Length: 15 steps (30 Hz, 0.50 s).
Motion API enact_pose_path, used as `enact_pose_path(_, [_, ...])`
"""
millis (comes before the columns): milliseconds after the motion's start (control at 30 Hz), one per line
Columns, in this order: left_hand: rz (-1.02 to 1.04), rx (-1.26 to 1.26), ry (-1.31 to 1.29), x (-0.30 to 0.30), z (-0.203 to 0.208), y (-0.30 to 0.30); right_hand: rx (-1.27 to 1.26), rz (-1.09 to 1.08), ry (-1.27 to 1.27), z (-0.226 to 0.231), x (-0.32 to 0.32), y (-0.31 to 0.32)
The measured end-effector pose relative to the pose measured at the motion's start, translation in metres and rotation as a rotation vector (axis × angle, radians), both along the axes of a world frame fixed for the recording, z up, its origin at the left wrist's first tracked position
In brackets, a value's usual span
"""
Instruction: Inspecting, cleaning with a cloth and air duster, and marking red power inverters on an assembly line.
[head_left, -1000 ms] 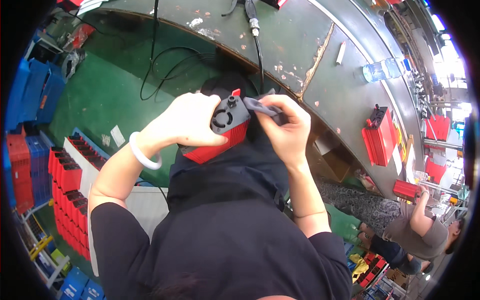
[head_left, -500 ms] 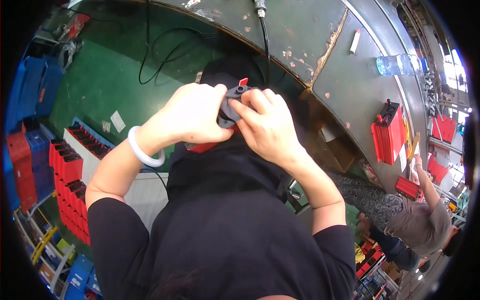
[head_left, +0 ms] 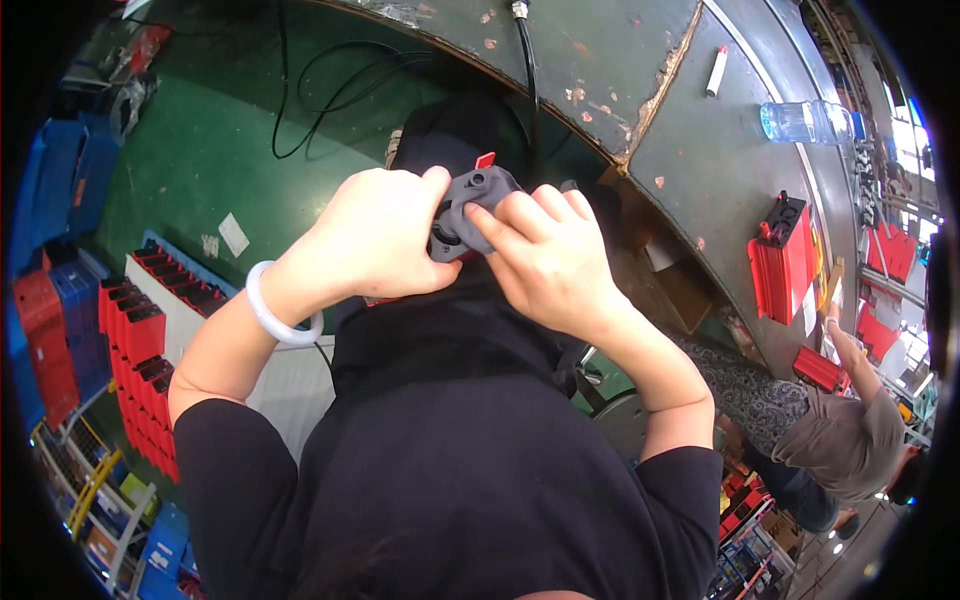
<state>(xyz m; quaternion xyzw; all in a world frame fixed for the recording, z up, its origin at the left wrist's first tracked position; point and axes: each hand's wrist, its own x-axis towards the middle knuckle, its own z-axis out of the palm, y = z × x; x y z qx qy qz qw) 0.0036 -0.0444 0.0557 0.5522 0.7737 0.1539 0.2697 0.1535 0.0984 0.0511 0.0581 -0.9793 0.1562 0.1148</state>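
Over my lap, my left hand (head_left: pixel 375 235) grips a red-cased device with a dark grey end plate (head_left: pixel 447 245); most of its casing is hidden under that hand. A small red tab (head_left: pixel 485 160) sticks up at its far side. My right hand (head_left: pixel 555 255) is closed, fingers bent, on a grey cloth (head_left: pixel 500 185) pressed against the end plate. The index fingertip lies on the cloth near a round opening in the plate. A white bangle (head_left: pixel 262 305) circles my left wrist.
A worn dark workbench (head_left: pixel 590 60) runs along the far right, carrying a marker (head_left: pixel 717 70), a plastic bottle (head_left: pixel 805 122) and a red device (head_left: pixel 780 265). Rows of red devices (head_left: pixel 135 335) stand at left beside blue crates (head_left: pixel 85 170). Another person (head_left: pixel 840 440) works at right.
My right hand has moved a little right, with the cloth spread farther across that side. More of the end plate and its opening now shows. My left hand keeps its grip.
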Motion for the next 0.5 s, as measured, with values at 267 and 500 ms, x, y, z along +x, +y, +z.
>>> enact_pose_path(267, [0.013,0.058,-0.002,-0.012,-0.001,-0.005,-0.551,-0.165,-0.029,0.017,0.018,0.045])
enact_pose_path(500, [-0.004,0.037,0.030,-0.015,0.007,-0.010,-0.704,-0.566,0.464,0.047,-0.007,0.094])
